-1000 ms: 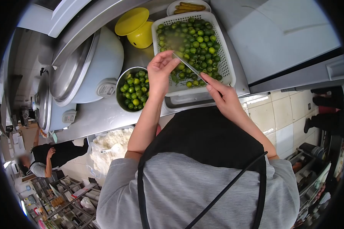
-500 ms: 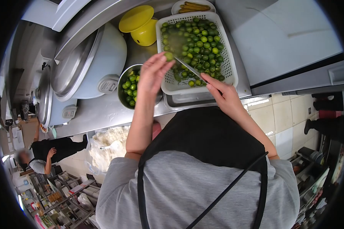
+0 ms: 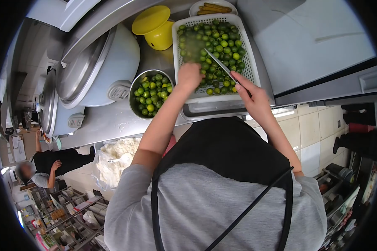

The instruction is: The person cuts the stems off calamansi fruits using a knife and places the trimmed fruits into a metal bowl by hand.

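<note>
Small green limes [image 3: 224, 44] fill a white perforated basket [image 3: 252, 67]. Over the basket's near left part, my left hand [image 3: 190, 76] is in among the fruit, its fingers curled downward and mostly hidden; what they hold, if anything, I cannot make out. My right hand [image 3: 255, 97] grips a knife [image 3: 220, 62] by its dark handle at the basket's right near corner. The blade points up and left above the limes. Left of the basket, a round metal bowl [image 3: 132, 100] contains more limes.
The basket rests on a metal tray [image 3: 213, 111]. Nearby are a yellow container [image 3: 157, 31], a plate with brown sticks [image 3: 213, 7] and large rice cookers [image 3: 127, 54]. Below the counter sits a bag of white grain-like food [image 3: 109, 167]. Another person [image 3: 56, 165] stands at left.
My left hand has moved right and down into the basket; the lime it held up at the blade no longer shows. The knife has shifted slightly right and upward. The bowl is now less covered.
</note>
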The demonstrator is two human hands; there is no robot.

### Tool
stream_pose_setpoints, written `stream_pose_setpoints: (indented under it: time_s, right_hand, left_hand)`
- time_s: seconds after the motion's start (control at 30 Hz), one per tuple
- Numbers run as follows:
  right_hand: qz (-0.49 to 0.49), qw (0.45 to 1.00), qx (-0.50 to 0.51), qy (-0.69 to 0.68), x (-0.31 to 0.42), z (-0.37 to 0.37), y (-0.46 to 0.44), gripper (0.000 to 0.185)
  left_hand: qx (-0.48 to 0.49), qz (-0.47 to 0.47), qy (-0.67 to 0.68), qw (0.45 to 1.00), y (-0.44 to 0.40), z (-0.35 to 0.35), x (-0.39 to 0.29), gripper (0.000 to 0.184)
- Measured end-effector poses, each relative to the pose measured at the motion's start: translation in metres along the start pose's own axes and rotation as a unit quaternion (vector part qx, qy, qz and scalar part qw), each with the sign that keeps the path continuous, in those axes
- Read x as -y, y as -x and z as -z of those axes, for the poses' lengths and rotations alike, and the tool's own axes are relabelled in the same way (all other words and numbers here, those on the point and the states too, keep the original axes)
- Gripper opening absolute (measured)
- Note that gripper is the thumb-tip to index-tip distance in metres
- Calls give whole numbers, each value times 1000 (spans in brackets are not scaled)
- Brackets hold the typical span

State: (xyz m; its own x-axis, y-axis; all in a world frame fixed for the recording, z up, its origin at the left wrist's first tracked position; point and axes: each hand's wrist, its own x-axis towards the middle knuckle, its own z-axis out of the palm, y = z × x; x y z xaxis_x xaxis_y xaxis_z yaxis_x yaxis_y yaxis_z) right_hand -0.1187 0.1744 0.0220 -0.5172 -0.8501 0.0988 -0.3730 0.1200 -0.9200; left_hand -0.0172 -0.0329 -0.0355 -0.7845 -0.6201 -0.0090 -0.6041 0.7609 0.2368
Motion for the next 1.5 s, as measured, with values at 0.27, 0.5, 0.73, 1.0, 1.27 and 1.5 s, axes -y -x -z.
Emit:
stream_pose_setpoints:
  time_s: [0.27,0.5,0.73,1.0,1.27,1.5]
  right_hand:
    - [32,999,-32,-13,-4,3,8,33]
    - [13,998,21,-60,3,-9,10,33]
    - [16,999,34,-37,2,-15,8,33]
    - [49,996,0,-73,-1,-12,12,33]
    - [27,999,17,-36,5,-12,15,32]
    - [12,1000,-17,20,4,-15,-8,33]
  left_hand:
    - [-10,20,442,897,5,12,14,30]
    - [-14,57,753,656,41,47,-11,28]
    - [-80,50,740,666,45,44,-11,25]
    - [-91,15,719,689,39,52,-13,24]
    - [-106,26,741,663,39,54,-20,23]
    - [14,-24,704,710,57,47,-46,30]
